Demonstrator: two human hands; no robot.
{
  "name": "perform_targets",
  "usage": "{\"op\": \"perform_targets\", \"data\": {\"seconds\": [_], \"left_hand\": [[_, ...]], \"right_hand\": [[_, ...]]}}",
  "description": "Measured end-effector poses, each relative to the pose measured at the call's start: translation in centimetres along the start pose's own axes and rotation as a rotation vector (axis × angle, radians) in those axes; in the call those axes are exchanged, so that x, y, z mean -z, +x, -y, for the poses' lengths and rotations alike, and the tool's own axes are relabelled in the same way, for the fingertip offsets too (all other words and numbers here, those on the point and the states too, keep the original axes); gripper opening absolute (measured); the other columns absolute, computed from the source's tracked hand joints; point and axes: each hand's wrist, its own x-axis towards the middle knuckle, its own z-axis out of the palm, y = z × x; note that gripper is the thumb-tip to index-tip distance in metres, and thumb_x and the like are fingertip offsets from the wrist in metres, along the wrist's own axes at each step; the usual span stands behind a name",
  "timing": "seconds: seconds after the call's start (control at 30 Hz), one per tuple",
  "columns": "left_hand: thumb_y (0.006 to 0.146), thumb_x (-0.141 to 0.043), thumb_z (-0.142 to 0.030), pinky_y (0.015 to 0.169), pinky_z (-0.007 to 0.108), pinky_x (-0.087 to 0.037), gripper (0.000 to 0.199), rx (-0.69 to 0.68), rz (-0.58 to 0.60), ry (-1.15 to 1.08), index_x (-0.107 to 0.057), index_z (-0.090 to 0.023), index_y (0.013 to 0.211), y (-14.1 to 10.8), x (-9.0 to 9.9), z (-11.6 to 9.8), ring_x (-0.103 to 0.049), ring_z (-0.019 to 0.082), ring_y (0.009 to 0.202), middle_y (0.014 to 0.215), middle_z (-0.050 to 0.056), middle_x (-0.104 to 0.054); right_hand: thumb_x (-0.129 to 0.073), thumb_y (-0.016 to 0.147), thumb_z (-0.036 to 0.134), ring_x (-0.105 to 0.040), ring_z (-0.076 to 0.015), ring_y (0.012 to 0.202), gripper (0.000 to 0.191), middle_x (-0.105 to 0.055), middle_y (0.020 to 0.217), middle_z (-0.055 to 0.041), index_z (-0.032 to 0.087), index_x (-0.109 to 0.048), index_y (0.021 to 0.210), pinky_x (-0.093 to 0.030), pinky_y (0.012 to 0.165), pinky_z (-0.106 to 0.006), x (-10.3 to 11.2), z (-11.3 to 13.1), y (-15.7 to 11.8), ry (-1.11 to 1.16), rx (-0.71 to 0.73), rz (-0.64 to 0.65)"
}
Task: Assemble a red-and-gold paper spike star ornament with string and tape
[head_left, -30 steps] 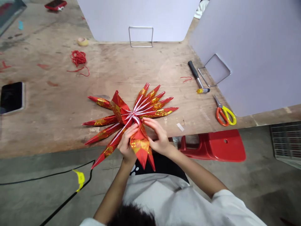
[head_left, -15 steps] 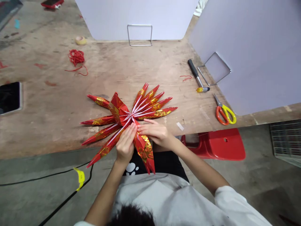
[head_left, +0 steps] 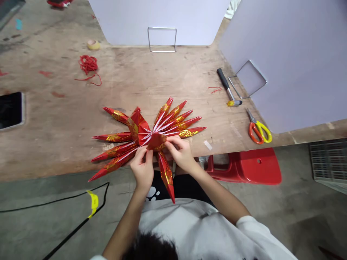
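Note:
A red and gold folded-paper ornament [head_left: 177, 127] lies at the table's front edge, its pointed arms fanned out from a pleated centre. One arm sticks out past the edge towards my lap, and a folded piece stands up left of the centre. My left hand [head_left: 143, 166] pinches the left side of a raised paper flap [head_left: 156, 141] near the centre. My right hand [head_left: 180, 153] pinches the same flap at its right side between thumb and fingers. The flap hides part of the ornament's middle.
Red string [head_left: 88, 65] and a tape roll [head_left: 93, 44] lie at back left, a phone [head_left: 11, 110] at far left. A hammer [head_left: 227, 86] and scissors [head_left: 257, 128] lie right. White panels [head_left: 162, 18] border the back and right. A red stool [head_left: 252, 166] stands below the table.
Both hands have moved from pressing flat near the centre to pinching a flap, which now stands raised. The front arm looks narrower, and the front-left arm has shifted up and left.

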Motion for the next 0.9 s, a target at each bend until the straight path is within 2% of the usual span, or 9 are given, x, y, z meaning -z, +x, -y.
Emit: {"op": "perform_targets", "data": {"seconds": [0.13, 0.27, 0.37, 0.47, 0.57, 0.63, 0.77, 0.83, 0.9], "left_hand": [[0.085, -0.060, -0.039, 0.062, 0.020, -0.049, 0.026, 0.171, -0.146, -0.071, -0.066, -0.015, 0.078, -0.2, -1.0, -0.7, -0.060, 0.011, 0.064, 0.071, 0.000, -0.066], [0.083, -0.062, -0.043, 0.051, 0.019, -0.045, 0.028, 0.270, -0.147, -0.147, -0.065, -0.016, 0.080, -0.2, -1.3, -1.0, -0.055, 0.008, 0.052, 0.067, -0.002, -0.061], [0.081, -0.064, -0.043, 0.056, 0.019, -0.046, 0.028, 0.260, -0.196, -0.169, -0.066, -0.016, 0.084, -0.2, -1.4, -1.4, -0.057, 0.009, 0.060, 0.074, 0.000, -0.063], [0.082, -0.063, -0.042, 0.058, 0.019, -0.042, 0.028, 0.214, -0.215, -0.185, -0.063, -0.015, 0.072, -0.3, -1.7, -2.0, -0.051, 0.009, 0.061, 0.067, -0.002, -0.058], [0.085, -0.060, -0.039, 0.055, 0.018, -0.038, 0.031, 0.193, -0.248, -0.189, -0.056, -0.015, 0.065, -0.5, -1.9, -2.3, -0.043, 0.007, 0.057, 0.060, -0.004, -0.050], [0.086, -0.058, -0.038, 0.055, 0.018, -0.037, 0.031, 0.176, -0.261, -0.169, -0.055, -0.015, 0.065, -0.6, -1.9, -2.2, -0.042, 0.007, 0.057, 0.060, -0.004, -0.049], [0.084, -0.062, -0.041, 0.059, 0.020, -0.044, 0.026, 0.202, -0.209, -0.213, -0.062, -0.016, 0.077, -0.8, -1.4, -2.0, -0.052, 0.009, 0.063, 0.070, -0.001, -0.058], [0.082, -0.064, -0.042, 0.058, 0.022, -0.047, 0.026, 0.240, -0.177, -0.286, -0.064, -0.017, 0.088, -0.9, -1.2, -2.3, -0.056, 0.010, 0.061, 0.076, -0.001, -0.061], [0.083, -0.063, -0.042, 0.053, 0.022, -0.047, 0.025, 0.261, -0.161, -0.341, -0.062, -0.017, 0.087, -1.0, -1.1, -2.9, -0.055, 0.009, 0.056, 0.073, -0.002, -0.060]], "right_hand": [[-0.058, 0.089, 0.028, -0.060, -0.0172, 0.077, 0.015, -0.072, 0.083, -0.0026, 0.021, -0.070, 0.086, -0.050, 0.073, -0.031, -1.6, 0.5, -0.4, 0.021, -0.089, -0.138], [-0.058, 0.089, 0.033, -0.061, -0.0188, 0.079, 0.016, -0.072, 0.083, -0.0031, 0.023, -0.070, 0.087, -0.050, 0.075, -0.032, -2.3, 0.5, -0.7, 0.012, -0.120, -0.218], [-0.057, 0.089, 0.036, -0.061, -0.0196, 0.078, 0.018, -0.070, 0.082, -0.0034, 0.023, -0.069, 0.088, -0.050, 0.074, -0.033, -2.4, 0.4, -1.0, 0.047, -0.160, -0.247], [-0.057, 0.089, 0.039, -0.058, -0.0189, 0.074, 0.020, -0.068, 0.077, -0.0026, 0.022, -0.068, 0.084, -0.048, 0.069, -0.032, -2.4, 0.5, -1.4, 0.054, -0.206, -0.253], [-0.058, 0.088, 0.039, -0.056, -0.0181, 0.070, 0.022, -0.066, 0.071, -0.0018, 0.022, -0.066, 0.078, -0.047, 0.067, -0.032, -2.4, 0.7, -1.7, 0.016, -0.180, -0.276], [-0.057, 0.089, 0.037, -0.055, -0.0175, 0.068, 0.022, -0.064, 0.069, -0.0016, 0.022, -0.065, 0.075, -0.046, 0.067, -0.032, -2.3, 0.9, -1.8, 0.021, -0.136, -0.274], [-0.053, 0.091, 0.035, -0.059, -0.0177, 0.073, 0.022, -0.066, 0.075, -0.0026, 0.021, -0.063, 0.076, -0.047, 0.071, -0.033, -1.8, 1.6, -1.6, 0.095, -0.099, -0.195], [-0.053, 0.090, 0.036, -0.061, -0.0186, 0.077, 0.020, -0.068, 0.080, -0.0035, 0.021, -0.065, 0.084, -0.049, 0.072, -0.033, -1.5, 2.2, -1.4, 0.100, -0.107, -0.174], [-0.054, 0.090, 0.036, -0.062, -0.0193, 0.079, 0.019, -0.070, 0.084, -0.0040, 0.022, -0.067, 0.089, -0.049, 0.074, -0.034, -1.3, 2.8, -1.2, 0.058, -0.084, -0.171]]}}
